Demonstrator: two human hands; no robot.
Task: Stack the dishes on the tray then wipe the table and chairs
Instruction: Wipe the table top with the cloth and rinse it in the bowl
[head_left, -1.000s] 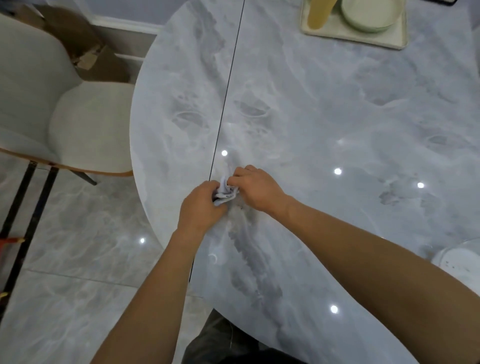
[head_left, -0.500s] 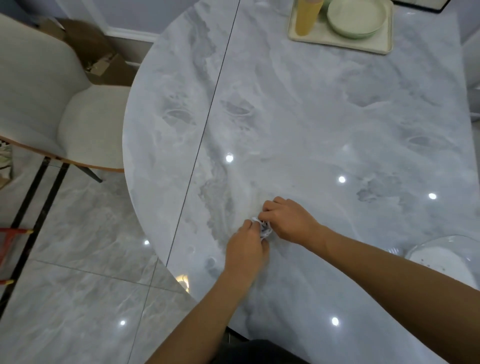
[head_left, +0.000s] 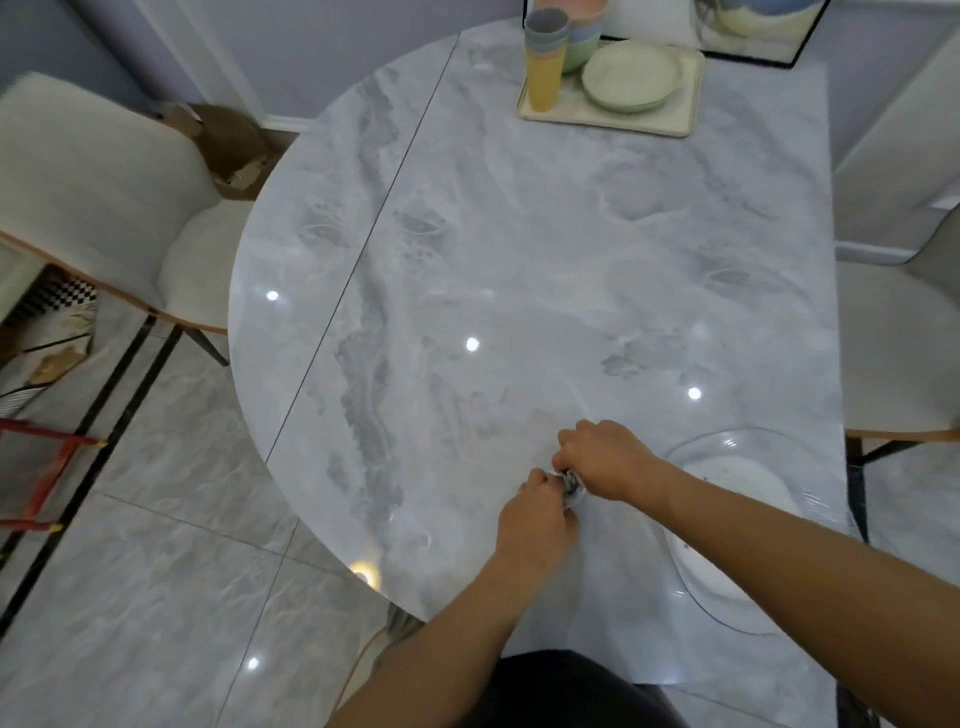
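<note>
both hands meet low on the marble table (head_left: 519, 249), near its front edge; the left hand (head_left: 537, 519) and the right hand (head_left: 605, 460) are each closed on a small crumpled cloth (head_left: 570, 483), which shows only as a pale, dark-flecked wad between the knuckles; the wad sits at or just above the tabletop, and whether it presses on the surface cannot be told; just to the right of the right forearm stands a clear glass bowl (head_left: 753, 530) with something white in its bottom, partly hidden by that arm; at the far end of the table rests a cream tray (head_left: 670, 122), and on it a stack of cups (head_left: 544, 57) with a yellow one lowest and a grey one on top, a pile of pale green plates (head_left: 631, 75) beside the cups, and nested bowls (head_left: 584, 44) in green, blue and pink behind them; a dark seam runs slantwise across the left part of the tabletop; a cream chair (head_left: 104, 208) with a wooden rim stands off the table's left side, well apart from the hands; another chair (head_left: 898, 338) stands off the right side; ceiling lights glint as white dots on the glossy top and on the grey tiled floor (head_left: 130, 597).
</note>
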